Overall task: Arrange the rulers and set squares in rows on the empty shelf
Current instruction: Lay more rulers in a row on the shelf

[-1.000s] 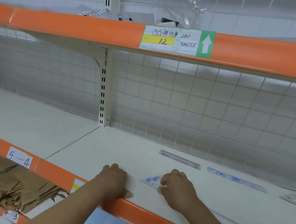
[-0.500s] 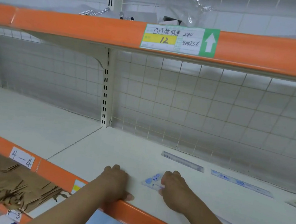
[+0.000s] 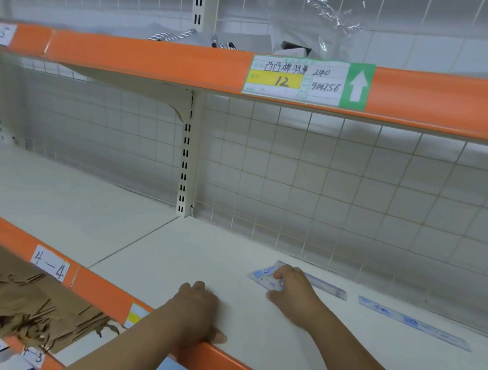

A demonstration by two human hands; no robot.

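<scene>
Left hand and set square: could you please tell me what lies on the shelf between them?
Nothing: in the head view, only bare white shelf separates the left hand from the set square.

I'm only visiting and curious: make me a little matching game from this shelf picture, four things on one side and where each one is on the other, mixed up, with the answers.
Things
1. left hand
2. right hand
3. price label with a green arrow
4. brown paper bags

Places
A. on the upper shelf's orange edge
B. at the lower left of the view
C. resting at the front edge of the white shelf
D. on the small set square

Pairs: 1-C, 2-D, 3-A, 4-B.
</scene>
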